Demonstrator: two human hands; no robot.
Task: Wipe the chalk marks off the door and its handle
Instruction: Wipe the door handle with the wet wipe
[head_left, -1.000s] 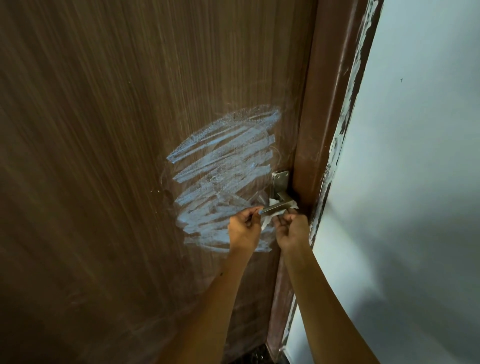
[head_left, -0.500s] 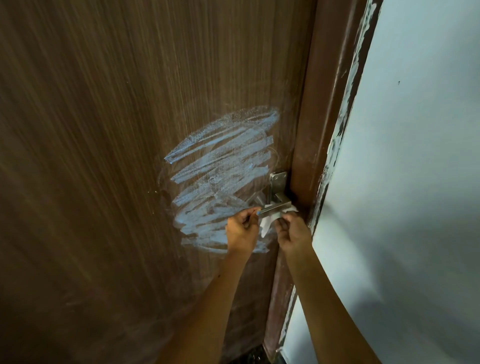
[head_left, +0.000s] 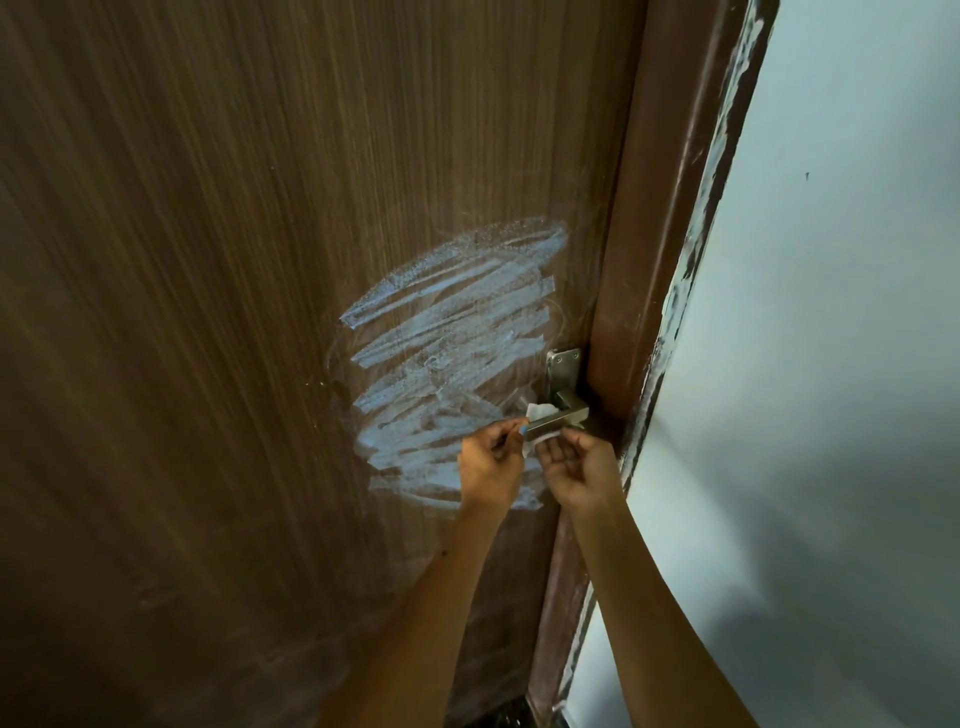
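A dark wood-grain door carries a broad patch of pale blue chalk marks left of its metal lever handle. A white tissue is wrapped around the lever, showing above and below it. My left hand pinches the tissue at the lever's free end. My right hand sits just under the lever, fingers curled on the tissue's lower part. The handle's backplate rises above the lever.
A brown door frame runs along the door's right edge. Beyond it is a pale painted wall with rough paint at the frame border. A dark floor strip shows at the bottom.
Both hands stay on the tissue at the handle; the tissue has shifted slightly along the lever and now shows more above it. The chalk patch looks unchanged.
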